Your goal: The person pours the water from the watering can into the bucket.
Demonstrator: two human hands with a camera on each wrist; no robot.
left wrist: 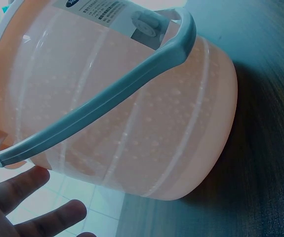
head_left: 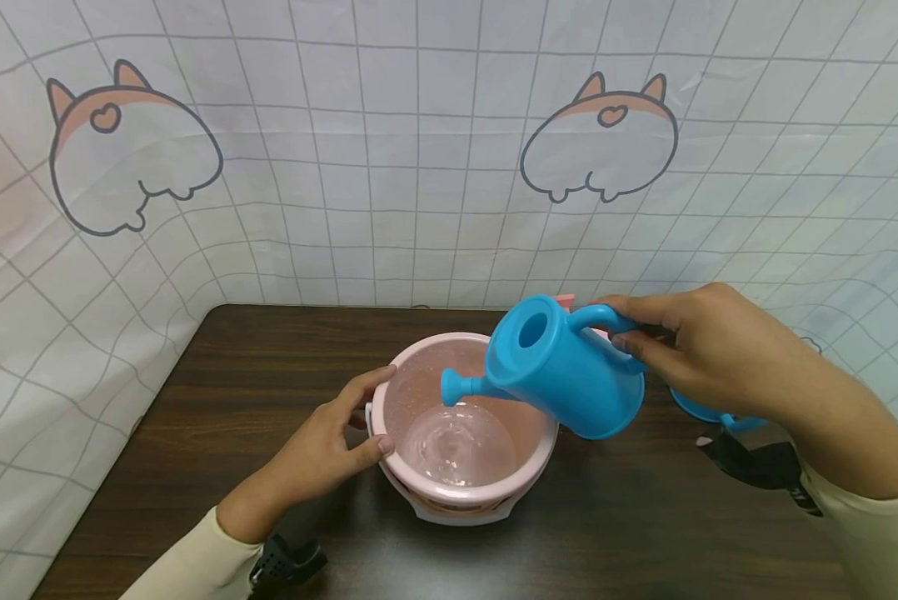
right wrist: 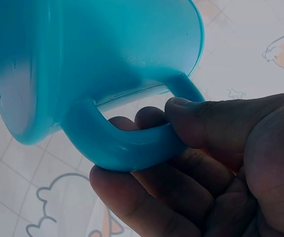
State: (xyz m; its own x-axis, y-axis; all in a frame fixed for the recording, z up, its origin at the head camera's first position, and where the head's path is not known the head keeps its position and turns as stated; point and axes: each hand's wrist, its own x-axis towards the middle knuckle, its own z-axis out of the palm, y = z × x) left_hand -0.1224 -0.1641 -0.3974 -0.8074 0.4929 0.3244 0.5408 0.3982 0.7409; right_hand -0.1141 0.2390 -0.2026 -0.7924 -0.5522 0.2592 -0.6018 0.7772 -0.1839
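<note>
A pale pink bucket (head_left: 464, 492) stands on the table with rippling clear water (head_left: 449, 450) in its bottom. My left hand (head_left: 325, 442) rests at the bucket's left side, thumb and index finger touching the rim. In the left wrist view, other fingers (left wrist: 53, 217) extend loosely beside the wall, near the bucket's lowered handle (left wrist: 92, 108). My right hand (head_left: 707, 342) grips the handle (right wrist: 132, 148) of a blue watering can (head_left: 584, 383). The can is tilted left, its spout (head_left: 460, 387) over the bucket's opening.
Something pink (head_left: 565, 301) shows partly behind the watering can. A blue object (head_left: 692, 407) lies on the table below my right hand, mostly hidden. White grid-patterned cloth (head_left: 419, 167) with dog drawings borders the dark wooden table (head_left: 231, 400) behind and at the sides.
</note>
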